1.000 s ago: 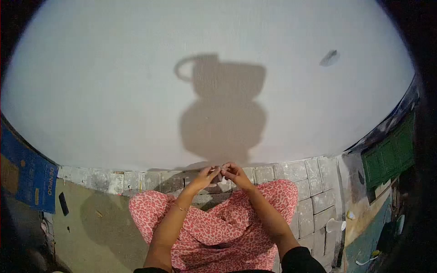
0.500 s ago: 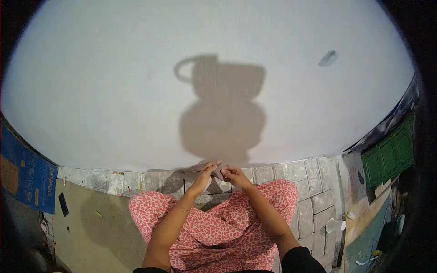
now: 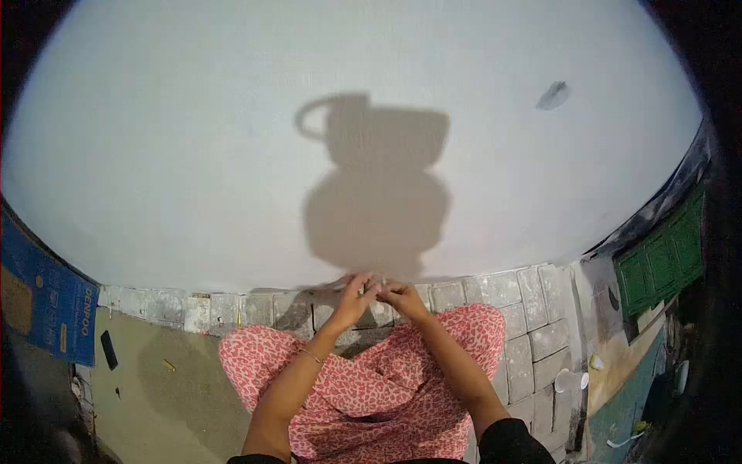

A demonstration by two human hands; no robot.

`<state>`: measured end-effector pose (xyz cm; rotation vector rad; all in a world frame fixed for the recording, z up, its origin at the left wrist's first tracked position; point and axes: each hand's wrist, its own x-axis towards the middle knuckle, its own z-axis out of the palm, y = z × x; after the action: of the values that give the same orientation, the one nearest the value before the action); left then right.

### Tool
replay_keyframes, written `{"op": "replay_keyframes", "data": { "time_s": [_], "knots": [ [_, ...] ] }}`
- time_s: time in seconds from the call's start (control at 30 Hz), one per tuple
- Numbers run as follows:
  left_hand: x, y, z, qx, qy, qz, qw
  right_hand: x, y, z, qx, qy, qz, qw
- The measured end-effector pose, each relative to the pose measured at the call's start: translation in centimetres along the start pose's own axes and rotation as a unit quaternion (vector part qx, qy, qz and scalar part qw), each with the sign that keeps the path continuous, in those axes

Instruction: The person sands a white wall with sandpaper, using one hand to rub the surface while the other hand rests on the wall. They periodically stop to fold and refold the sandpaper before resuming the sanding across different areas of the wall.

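Observation:
My left hand (image 3: pixel 352 303) and my right hand (image 3: pixel 405 300) meet above the grey paving blocks, close to the foot of the pale wall (image 3: pixel 193 170). Both sets of fingers are bent and pressed together at the tips. A small greyish thing is partly visible among them, too covered by the fingers for its kind to show. Below the hands, my knees are spread under pink patterned cloth (image 3: pixel 371 387). The shadow of my head and body falls on the wall straight ahead.
On the left stand a blue printed cardboard box (image 3: pixel 54 301) and, on the floor, a dark flat object (image 3: pixel 108 350). To the right are a white cup (image 3: pixel 568 381) and a green panel (image 3: pixel 663 255). A grey patch (image 3: pixel 553 96) marks the upper right wall.
My hands have drawn closer, their fingers now overlapping. The greyish piece that showed between them is mostly covered. My arms have hardly moved.

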<state>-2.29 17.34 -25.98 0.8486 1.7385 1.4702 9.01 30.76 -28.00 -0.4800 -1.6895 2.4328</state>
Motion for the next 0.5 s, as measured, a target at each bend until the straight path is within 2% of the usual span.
{"op": "replay_keyframes", "data": {
  "time_s": [0.03,0.07,0.13,0.27,0.33,0.37,0.43,0.5],
  "knots": [
    [0.0,-0.1,-0.1,0.014,0.024,-0.010,1.000,0.0,-0.2,0.1,-0.064,0.024,-0.044,0.997],
    [-0.1,0.3,-0.3,0.014,0.024,-0.010,1.000,0.0,-0.2,0.2,-0.065,0.024,-0.043,0.997],
    [-0.3,0.9,-0.8,-0.055,0.010,-0.065,0.996,0.2,-0.1,0.7,-0.173,0.080,-0.170,0.967],
    [-0.3,0.3,-1.4,-0.118,0.015,-0.046,0.992,-0.3,-1.2,1.6,-0.229,0.090,-0.188,0.951],
    [-0.8,2.2,-1.7,0.055,0.033,-0.015,0.998,0.0,-0.5,1.6,-0.177,0.110,-0.202,0.957],
    [-0.7,1.8,-1.7,0.054,0.033,-0.015,0.998,0.1,-0.4,1.5,-0.177,0.110,-0.201,0.957],
    [-0.4,0.9,-1.4,0.069,0.074,0.062,0.993,0.2,-0.3,1.2,-0.201,0.122,-0.200,0.951],
    [-0.8,2.4,-1.5,0.105,0.077,0.051,0.990,0.0,-0.9,1.6,-0.151,0.115,-0.175,0.966]
  ]
}}
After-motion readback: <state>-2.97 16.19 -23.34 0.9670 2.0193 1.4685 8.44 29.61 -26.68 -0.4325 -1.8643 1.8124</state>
